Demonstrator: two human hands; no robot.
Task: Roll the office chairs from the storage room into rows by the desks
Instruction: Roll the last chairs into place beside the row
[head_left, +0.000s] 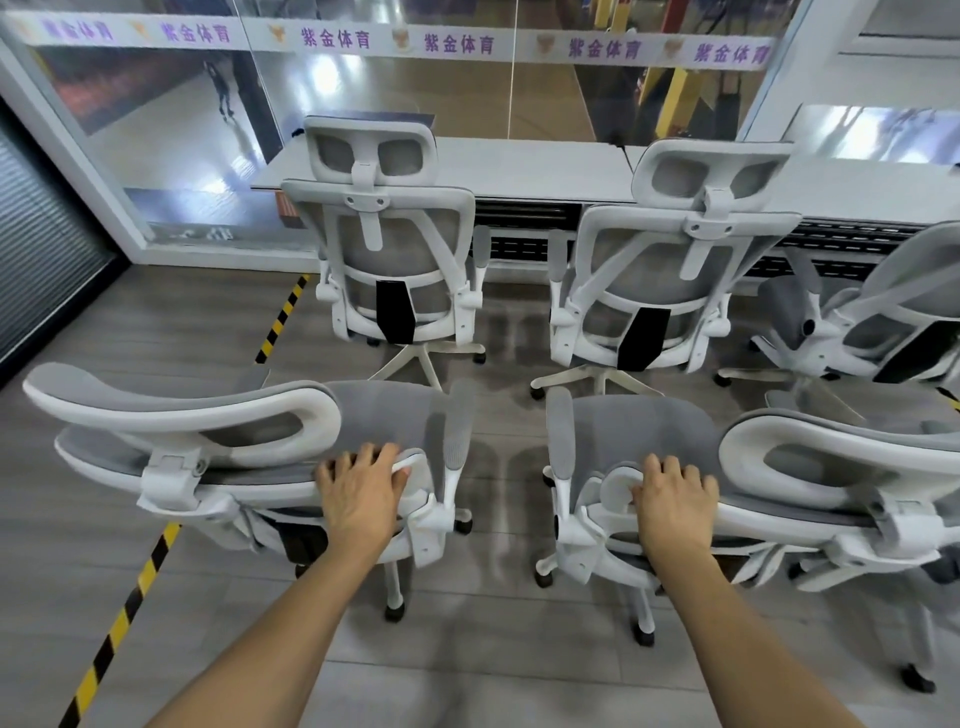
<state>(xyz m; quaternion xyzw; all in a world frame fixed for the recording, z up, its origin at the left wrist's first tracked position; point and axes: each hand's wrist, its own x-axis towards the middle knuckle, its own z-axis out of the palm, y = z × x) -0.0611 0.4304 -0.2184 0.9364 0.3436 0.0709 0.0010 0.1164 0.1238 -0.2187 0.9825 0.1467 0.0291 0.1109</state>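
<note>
I look down on two white-framed office chairs with grey mesh backs, side by side right under me. The near left chair (218, 457) has a curved white plastic headrest hoop filled with grey mesh, a ribbed grey armrest pad on its inner side and a white star base on dark castors. The near right chair (810, 483) mirrors it, its own ribbed armrest standing just across a narrow gap of floor.

My left hand (361, 491) lies palm down on the top corner of the left chair's backrest, fingers curled over the smooth white rim and closed on it. My right hand (672, 496) does the same on the inner top corner of the right chair's backrest, fingers wrapped over the rounded white edge. Both forearms reach straight forward, bare, roughly parallel.

Ahead, two more chairs of the same make stand in a row with their backs to me: the far left chair (387, 249) and the far middle chair (670, 265), each with a glossy black lumbar strip. Both are pushed up to a long pale grey desk (524, 166) set against a glass wall. A third chair (883, 317) sits turned at an angle at the right edge. The floor (156, 322) is grey wood-grain plank, crossed by a yellow and black striped tape line (130, 603)
</note>
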